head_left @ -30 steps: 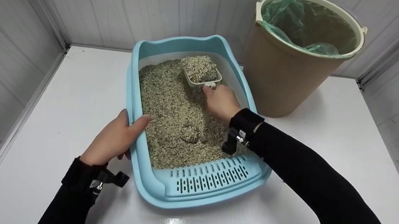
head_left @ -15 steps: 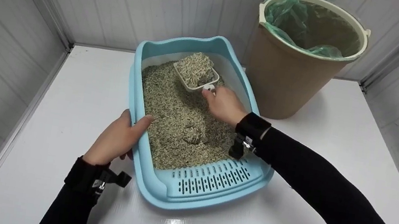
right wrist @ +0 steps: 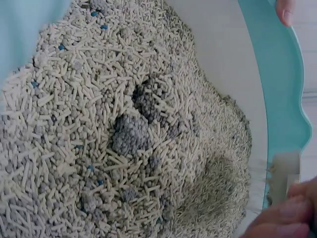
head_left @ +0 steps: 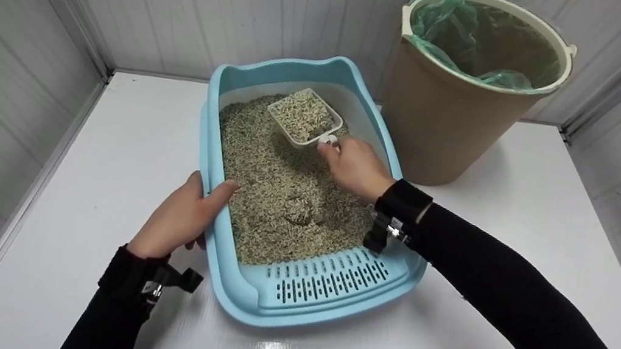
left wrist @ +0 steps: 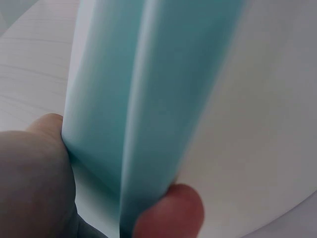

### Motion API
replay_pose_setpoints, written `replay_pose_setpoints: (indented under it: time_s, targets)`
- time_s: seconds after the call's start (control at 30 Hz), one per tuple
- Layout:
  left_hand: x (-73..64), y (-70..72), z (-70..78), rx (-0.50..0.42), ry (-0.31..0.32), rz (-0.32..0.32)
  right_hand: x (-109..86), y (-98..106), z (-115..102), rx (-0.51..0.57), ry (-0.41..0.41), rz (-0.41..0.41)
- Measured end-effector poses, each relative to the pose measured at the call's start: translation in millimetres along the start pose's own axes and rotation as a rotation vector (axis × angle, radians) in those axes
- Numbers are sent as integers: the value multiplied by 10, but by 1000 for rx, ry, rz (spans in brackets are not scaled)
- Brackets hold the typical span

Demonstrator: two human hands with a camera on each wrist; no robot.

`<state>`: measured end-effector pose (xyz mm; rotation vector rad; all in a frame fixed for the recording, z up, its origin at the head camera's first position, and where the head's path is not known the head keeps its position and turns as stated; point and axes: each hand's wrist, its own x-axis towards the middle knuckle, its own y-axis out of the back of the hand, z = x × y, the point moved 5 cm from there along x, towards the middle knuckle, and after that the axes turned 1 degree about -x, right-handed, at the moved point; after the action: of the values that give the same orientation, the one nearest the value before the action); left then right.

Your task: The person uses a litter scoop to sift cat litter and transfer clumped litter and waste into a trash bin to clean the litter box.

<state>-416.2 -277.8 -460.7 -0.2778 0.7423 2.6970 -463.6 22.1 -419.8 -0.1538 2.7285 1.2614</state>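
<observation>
A light blue litter box point(head_left: 288, 320) holds a bed of pellet litter point(head_left: 253, 184). My right hand point(head_left: 357, 168) grips the short handle of a white litter scoop point(head_left: 299, 144), which hangs over the back of the bed, loaded with litter. Blurred streaks of grains fall beside the scoop point(right wrist: 286, 173) in the right wrist view. My left hand point(head_left: 181, 215) holds the box's left rim, with the thumb over the top and the fingers outside. A rounded clump point(head_left: 300, 210) lies on the litter towards the front. Dark clumps point(right wrist: 131, 135) show closer in the right wrist view.
A tall brown bin point(head_left: 435, 125) lined with a green bag point(head_left: 447, 19) stands behind the box to the right. Grey panel walls point(head_left: 200, 4) close in the back and both sides of the white tabletop point(head_left: 96, 167). A slotted ledge point(head_left: 332, 276) crosses the box's front.
The scoop has moved slightly left and nearer, and its heap of litter has become lower and flatter. My right hand has drifted a little right and nearer. The left hand keeps its hold.
</observation>
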Motion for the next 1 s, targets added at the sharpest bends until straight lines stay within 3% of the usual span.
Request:
replay_pose_setpoints:
  time_s: [1.0]
  targets:
    - [1, 23, 14, 6, -5, 4, -74, 181, 9, -68, 52, -7]
